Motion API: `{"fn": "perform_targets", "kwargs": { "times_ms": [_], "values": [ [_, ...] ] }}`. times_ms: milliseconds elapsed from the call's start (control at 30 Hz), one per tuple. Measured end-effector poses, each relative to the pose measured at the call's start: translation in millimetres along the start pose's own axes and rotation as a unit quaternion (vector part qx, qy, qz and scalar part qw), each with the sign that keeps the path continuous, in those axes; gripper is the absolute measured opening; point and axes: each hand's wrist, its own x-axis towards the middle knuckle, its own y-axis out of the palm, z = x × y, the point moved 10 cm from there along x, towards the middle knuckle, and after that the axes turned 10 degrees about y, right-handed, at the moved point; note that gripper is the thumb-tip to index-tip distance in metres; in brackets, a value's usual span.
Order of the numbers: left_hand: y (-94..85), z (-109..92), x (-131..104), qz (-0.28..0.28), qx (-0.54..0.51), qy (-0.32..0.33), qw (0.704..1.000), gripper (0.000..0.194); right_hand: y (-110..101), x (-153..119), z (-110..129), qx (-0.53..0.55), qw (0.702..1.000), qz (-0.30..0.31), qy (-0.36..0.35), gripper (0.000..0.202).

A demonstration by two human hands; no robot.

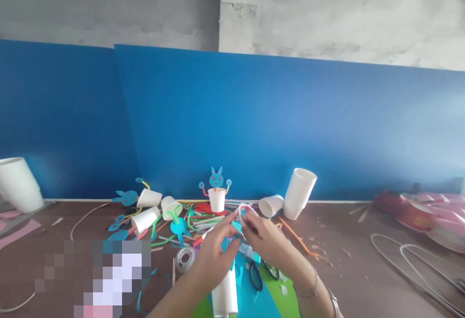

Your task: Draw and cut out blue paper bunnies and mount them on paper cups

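In the middle of the table, my left hand [218,250] and my right hand [259,233] come together around a white paper cup [247,206], its open rim facing up. My right fingers bend over the rim. The left fingers are curled against the near side, where small blue paper shows; the exact grip is partly hidden. Below lie black-handled scissors [256,277], blue paper [254,296] and a white tube-like piece [225,295]. A roll of clear tape [185,259] rests left of my left hand. Behind stands a cup figure [217,200] with a blue rabbit head and straw arms.
Several cup figures lie tipped at left, one cup [145,219] among them, beside loose coloured straws [203,223]. At right are a tipped cup [271,205], a cup stack [300,193], an orange straw [298,236] and white cable [403,255]. A blue partition [272,129] stands behind.
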Motion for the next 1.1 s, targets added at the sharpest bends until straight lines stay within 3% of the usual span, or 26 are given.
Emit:
{"fn": "perform_targets", "kwargs": {
  "times_ms": [100,233,467,633,733,867,967,1100],
  "values": [
    [-4.5,-5,1,-0.018,0.021,0.028,0.999,0.01,7,0,2,0.019,0.999,0.049,0.006,0.018],
    [-10.5,-4,2,-0.046,0.037,0.057,0.997,0.012,10,0,4,-0.003,0.998,0.059,0.01,0.017],
    [-24.1,29,1,-0.135,-0.023,-0.043,0.99,0.012,11,-4,27,0.057,0.996,0.066,0.002,0.025],
    [-26.2,28,2,-0.141,-0.012,-0.025,0.99,0.008,9,-3,31,0.057,0.998,0.025,0.002,0.027],
    [-27.8,17,0,-0.14,0.03,0.036,0.989,0.002,10,-3,27,0.117,0.993,0.011,0.013,0.025],
    [-31.0,-24,-8,-0.147,0.113,0.22,0.958,0.009,21,0,15,0.249,0.965,0.035,0.069,0.028],
    [-30.4,-49,-17,-0.143,0.157,0.323,0.922,0.017,35,0,10,0.364,0.923,0.066,0.105,0.032],
    [-27.8,-57,-21,-0.123,0.17,0.355,0.911,0.02,62,-7,0,0.495,0.836,0.11,0.209,0.032]
  ]
}}
